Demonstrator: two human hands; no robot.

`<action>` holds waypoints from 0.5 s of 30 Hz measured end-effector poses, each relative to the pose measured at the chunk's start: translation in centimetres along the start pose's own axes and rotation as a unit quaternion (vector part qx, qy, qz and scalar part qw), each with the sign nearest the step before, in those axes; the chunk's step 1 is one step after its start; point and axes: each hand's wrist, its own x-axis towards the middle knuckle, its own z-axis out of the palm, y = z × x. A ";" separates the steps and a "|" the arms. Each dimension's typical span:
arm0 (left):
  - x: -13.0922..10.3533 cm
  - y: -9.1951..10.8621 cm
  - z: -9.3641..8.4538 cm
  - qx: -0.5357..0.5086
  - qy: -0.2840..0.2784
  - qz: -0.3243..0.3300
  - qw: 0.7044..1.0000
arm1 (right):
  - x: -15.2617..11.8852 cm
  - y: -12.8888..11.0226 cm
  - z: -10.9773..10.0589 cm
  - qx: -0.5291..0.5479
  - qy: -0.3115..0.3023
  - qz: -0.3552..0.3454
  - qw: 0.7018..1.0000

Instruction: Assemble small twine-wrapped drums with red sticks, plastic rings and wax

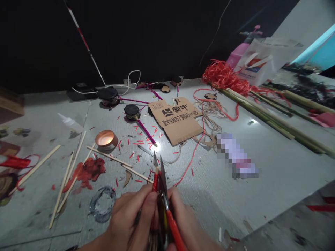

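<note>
My left hand (132, 212) is closed around a slim stick (155, 183) wrapped in red thread, its pale tip pointing away from me. In my right hand (183, 216) are scissors (171, 219) with a red handle. Their blades stand parted close around the stick's tip; whether they touch it I cannot tell. A loose bit of red thread hangs beside the tip. Just beyond lie a purple-wrapped stick (146, 132) with a dark round head and a scatter of short red scraps. The lower ends of the scissors and stick are partly hidden by my hands.
A lit candle (106, 140) in a copper-coloured tin burns at left, near pale wooden sticks (62, 181) and a red smear (89, 172). Cardboard (178, 122) lies ahead. A tape roll (102, 204) is by my left hand. Bamboo poles (261, 113) and a red string heap (225, 76) lie right.
</note>
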 end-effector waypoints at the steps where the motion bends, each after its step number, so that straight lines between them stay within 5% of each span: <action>1: 0.1 0.0 0.0 -0.006 0.003 -0.003 1.000 | 0.0 -0.2 0.0 -0.001 0.003 0.001 1.000; 15: 0.0 0.2 -0.2 -0.021 0.007 -0.034 0.999 | -0.4 -0.6 0.3 0.017 0.031 0.014 0.999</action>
